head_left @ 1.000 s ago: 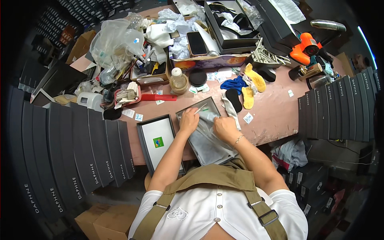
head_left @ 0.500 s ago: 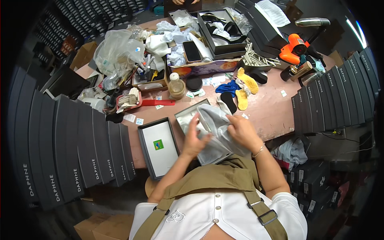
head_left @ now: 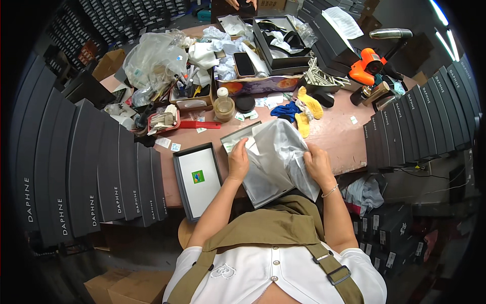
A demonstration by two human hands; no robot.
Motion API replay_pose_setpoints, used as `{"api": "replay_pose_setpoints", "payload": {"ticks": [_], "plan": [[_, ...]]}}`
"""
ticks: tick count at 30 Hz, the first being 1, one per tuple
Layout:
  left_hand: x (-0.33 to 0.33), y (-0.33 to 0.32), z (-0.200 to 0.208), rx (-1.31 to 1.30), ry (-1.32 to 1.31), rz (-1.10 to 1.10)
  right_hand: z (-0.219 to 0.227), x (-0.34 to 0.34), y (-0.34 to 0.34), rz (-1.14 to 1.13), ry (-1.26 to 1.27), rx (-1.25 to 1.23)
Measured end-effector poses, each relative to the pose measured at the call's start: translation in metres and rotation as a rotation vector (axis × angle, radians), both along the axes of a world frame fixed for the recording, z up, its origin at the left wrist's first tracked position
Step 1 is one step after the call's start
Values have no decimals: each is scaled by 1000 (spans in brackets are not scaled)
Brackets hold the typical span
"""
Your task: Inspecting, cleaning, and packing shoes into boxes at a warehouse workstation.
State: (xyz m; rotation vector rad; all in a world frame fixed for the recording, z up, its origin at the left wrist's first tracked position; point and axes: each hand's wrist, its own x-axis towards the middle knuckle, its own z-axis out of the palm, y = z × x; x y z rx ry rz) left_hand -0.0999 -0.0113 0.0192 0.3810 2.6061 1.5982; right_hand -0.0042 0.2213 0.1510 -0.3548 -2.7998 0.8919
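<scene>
A translucent white plastic bag (head_left: 276, 154) is spread between my hands above an open grey shoebox (head_left: 233, 138). My right hand (head_left: 319, 164) pinches the bag's right side. At its left edge, the fingers of my left hand (head_left: 238, 159) are drawn together on the plastic; their tips are partly hidden. Pale wrapping shows in the far left corner of the shoebox, and the bag covers most of the rest. Left of it lies a dark-rimmed box lid (head_left: 218, 175), white inside, with a green sticker (head_left: 197, 176).
Tall stacks of dark shoeboxes flank me at left (head_left: 86, 167) and right (head_left: 405, 121). Beyond the bag lie yellow and blue cloths (head_left: 311, 109), a glue bottle (head_left: 223, 106), a red-handled brush (head_left: 200, 124) and a phone (head_left: 244, 64). An orange heat tool (head_left: 367, 66) stands back right.
My left hand has drawn its spread fingers together at the bag's left edge. My right hand has moved right, and the bag is wider and puffed up higher, covering the black item behind.
</scene>
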Motion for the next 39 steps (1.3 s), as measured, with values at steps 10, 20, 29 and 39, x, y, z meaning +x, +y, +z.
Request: {"api": "replay_pose_setpoints", "payload": {"ticks": [10,20,29,39], "plan": [[98,33,47,1223,-797,61,-14,-10,-95,296,340,-116],[84,-45,77,1289,-699,61,5,-15,-112,594,269,-441],[80,-153,26,831,-652,-110,4,-21,-57,564,-234,-480],[59,-169,55,542,-647,95,8,-8,-39,573,-431,-1080]]}}
